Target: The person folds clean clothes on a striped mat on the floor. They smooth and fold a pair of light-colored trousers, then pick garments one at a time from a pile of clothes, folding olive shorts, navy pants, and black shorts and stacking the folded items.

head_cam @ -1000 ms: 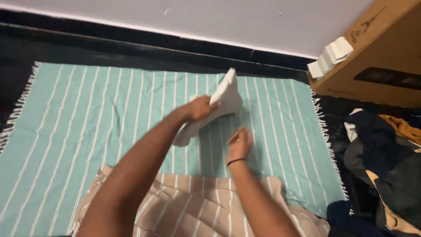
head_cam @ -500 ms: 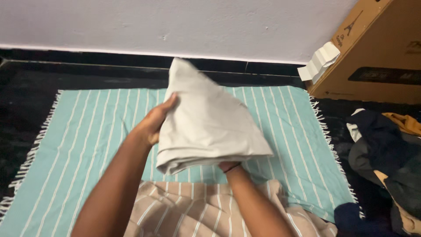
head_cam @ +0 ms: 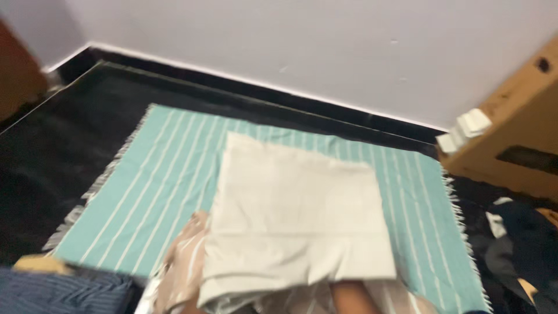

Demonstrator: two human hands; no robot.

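a: where is the pale grey folded cloth (head_cam: 296,215) now?

b: it is spread flat in the middle, above the teal striped mat (head_cam: 145,186). its near edge hangs over a forearm (head_cam: 354,293) that shows at the bottom, right of the middle.

a: and the hands, do they hold it?

b: i cannot tell. both hands are hidden under the near edge of the cloth. only a piece of one arm is seen, and i cannot say which arm it is, or if the fingers are closed or open.

a: what is around it?

b: a beige striped cloth (head_cam: 180,270) lies under the near left corner, just beside the arm. further left is a dark blue striped fabric (head_cam: 64,293). to the right, well apart, stands a cardboard box (head_cam: 517,145) with white folded paper (head_cam: 465,131) on its corner, and below it a pile of dark clothes (head_cam: 523,244). the picture is blurred.
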